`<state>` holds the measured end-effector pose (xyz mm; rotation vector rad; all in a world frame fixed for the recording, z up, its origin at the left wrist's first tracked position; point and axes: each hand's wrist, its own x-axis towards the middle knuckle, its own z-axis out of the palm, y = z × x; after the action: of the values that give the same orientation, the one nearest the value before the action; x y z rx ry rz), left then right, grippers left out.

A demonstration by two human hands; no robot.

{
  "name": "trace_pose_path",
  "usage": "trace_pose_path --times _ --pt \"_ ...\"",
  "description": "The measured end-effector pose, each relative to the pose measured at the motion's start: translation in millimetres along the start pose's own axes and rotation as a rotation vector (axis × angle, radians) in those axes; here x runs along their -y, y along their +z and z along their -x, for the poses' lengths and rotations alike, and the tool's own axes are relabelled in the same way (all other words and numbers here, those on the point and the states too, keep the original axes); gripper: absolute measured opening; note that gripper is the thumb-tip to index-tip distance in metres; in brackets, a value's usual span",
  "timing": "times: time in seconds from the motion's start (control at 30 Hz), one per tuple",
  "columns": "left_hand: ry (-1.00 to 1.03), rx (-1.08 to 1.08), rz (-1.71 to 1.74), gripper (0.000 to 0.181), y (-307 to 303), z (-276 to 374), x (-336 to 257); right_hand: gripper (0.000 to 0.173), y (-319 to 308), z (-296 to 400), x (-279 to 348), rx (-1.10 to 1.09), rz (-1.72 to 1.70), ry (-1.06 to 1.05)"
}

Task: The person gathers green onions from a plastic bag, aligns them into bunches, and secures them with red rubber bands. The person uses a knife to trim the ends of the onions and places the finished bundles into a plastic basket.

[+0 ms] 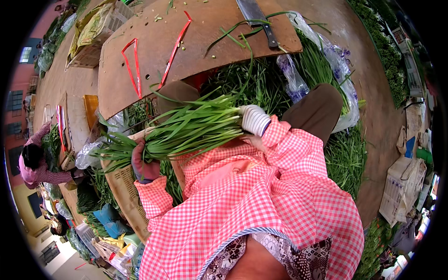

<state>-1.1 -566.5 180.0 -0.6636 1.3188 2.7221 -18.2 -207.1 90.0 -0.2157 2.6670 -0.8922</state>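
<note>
A loose bunch of garlic chives lies across my lap, leaf tips to the left and pale stem ends to the right. My left hand, in a dull pink and grey glove, grips the leafy end. At the stem ends is my right hand, in a white striped glove, its fingers closed around them and partly hidden. Beyond my knees, a brown wooden board bears a cleaver with a black handle, two red ties and scattered stem bits. One red tie is nearly straight; the other red tie is bent.
Right of the board, an open clear plastic bag holds more chives. Loose greens lie under the board's near edge. A plastic crate stands by my left arm. Farther left, another person bends over greens. A lined crate sits upper left.
</note>
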Motion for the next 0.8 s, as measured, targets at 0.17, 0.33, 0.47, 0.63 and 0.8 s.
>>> trace_pose_path --times 0.17,0.33,0.47,0.63,0.8 --pt "0.049 -0.058 -0.013 0.021 -31.3 7.0 -26.7 0.024 -39.5 13.3 -64.5 0.115 0.451 0.088" --pt "0.097 0.039 0.038 0.015 -32.8 8.6 -34.0 0.065 -94.2 7.3 -16.8 0.020 0.156 0.167" --pt "0.071 0.133 0.047 0.009 -3.1 -1.6 -23.9 0.068 -62.3 -8.4 54.3 -0.059 -0.297 -0.040" --pt "0.147 0.201 -0.098 0.011 29.8 12.5 -21.0 0.032 -8.7 -37.7 49.4 -0.237 -0.367 -0.187" --pt "0.143 0.134 -0.159 0.014 40.1 11.5 -8.3 0.026 -27.5 -26.5 18.5 -0.201 -0.312 -0.040"
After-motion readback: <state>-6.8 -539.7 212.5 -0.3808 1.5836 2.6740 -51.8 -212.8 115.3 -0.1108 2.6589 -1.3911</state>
